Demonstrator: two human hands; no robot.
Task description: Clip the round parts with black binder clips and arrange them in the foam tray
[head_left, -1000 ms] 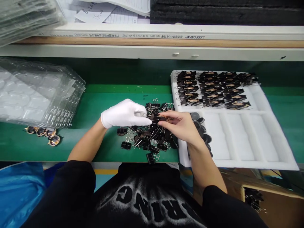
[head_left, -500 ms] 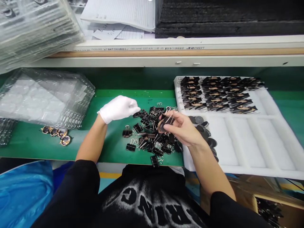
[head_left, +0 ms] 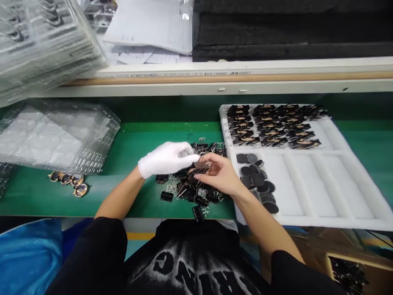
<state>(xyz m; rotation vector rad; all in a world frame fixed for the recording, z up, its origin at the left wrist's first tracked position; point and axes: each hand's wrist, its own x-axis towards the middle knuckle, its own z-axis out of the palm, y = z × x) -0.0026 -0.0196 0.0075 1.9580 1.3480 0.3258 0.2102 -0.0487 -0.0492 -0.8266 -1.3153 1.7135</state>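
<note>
My left hand (head_left: 168, 159), in a white glove, reaches over a pile of black binder clips (head_left: 199, 196) with its fingers pinched. Its fingertips meet those of my right hand (head_left: 219, 174), and what they grip is partly hidden. Bare and closed, my right hand holds a black binder clip (head_left: 201, 171) together with a dark round piece (head_left: 192, 176). Loose clips with silver wire handles lie beneath and around both hands on the green table (head_left: 135, 143).
At the right stands a white foam tray (head_left: 319, 151) with rows of clipped pieces (head_left: 270, 123) and dark discs (head_left: 258, 178). Clear plastic trays (head_left: 61, 135) are stacked at the left, near gold-rimmed round pieces (head_left: 80, 189). A shelf edge (head_left: 184, 88) runs across the back.
My left hand has moved right and my right hand slightly left, so their fingertips now meet over the clip pile. The view has shifted slightly.
</note>
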